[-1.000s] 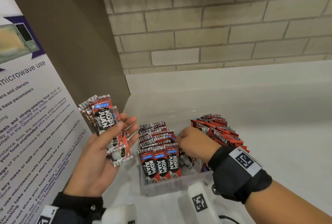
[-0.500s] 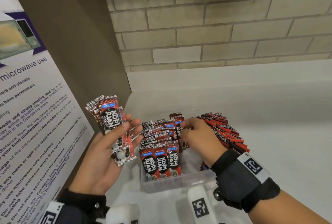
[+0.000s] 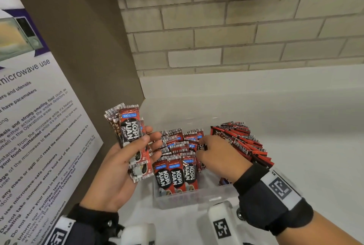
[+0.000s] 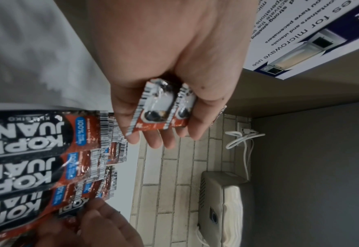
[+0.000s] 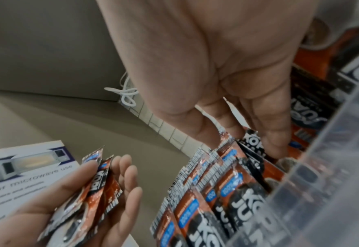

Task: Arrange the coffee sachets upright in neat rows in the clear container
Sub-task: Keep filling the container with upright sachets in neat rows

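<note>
A clear container (image 3: 197,199) sits on the white counter. Red-and-black coffee sachets (image 3: 177,174) stand upright in rows in its left part, and a slanted stack of sachets (image 3: 246,144) leans along its right side. My left hand (image 3: 144,142) hovers left of the container and grips a bunch of sachets (image 3: 131,128), thumb across the front; the same bunch (image 4: 164,108) shows in the left wrist view. My right hand (image 3: 201,149) reaches into the middle of the container and pinches one sachet (image 5: 252,147) behind the upright rows.
A microwave-use poster (image 3: 29,126) on a brown panel stands close on the left. A brick wall (image 3: 236,38) rises behind the counter, with a metal dispenser (image 4: 223,208) and a white cable (image 4: 244,138) mounted above. Bare white counter (image 3: 315,146) stretches to the right.
My right hand moved from the container's near middle toward the back, took up one sachet, and now holds it lower among the rows. The left hand keeps its bunch, slightly higher.
</note>
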A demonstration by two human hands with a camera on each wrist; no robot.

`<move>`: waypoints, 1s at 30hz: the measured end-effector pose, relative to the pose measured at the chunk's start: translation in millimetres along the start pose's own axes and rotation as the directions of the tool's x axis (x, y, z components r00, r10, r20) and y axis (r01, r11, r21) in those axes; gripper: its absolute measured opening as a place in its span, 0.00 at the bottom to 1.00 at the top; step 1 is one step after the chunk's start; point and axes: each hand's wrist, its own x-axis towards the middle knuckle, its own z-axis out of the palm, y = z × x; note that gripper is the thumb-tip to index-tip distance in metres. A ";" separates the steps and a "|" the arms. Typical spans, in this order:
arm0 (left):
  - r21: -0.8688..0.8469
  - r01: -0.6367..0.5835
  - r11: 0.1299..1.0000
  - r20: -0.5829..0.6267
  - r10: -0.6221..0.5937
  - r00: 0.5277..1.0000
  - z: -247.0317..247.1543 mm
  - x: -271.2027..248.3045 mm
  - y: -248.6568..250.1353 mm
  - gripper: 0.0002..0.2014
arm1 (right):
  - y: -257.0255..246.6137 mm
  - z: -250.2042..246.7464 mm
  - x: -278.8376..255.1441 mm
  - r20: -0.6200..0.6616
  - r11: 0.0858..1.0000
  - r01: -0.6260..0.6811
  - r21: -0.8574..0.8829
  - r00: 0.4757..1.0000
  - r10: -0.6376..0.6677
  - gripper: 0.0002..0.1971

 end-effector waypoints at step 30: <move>0.096 0.131 0.987 -0.046 -0.127 0.991 -1.8 -5.1 -30.7 0.21 | -9.1 33.3 1.2 0.370 0.812 -0.275 0.514 0.926 0.079 0.41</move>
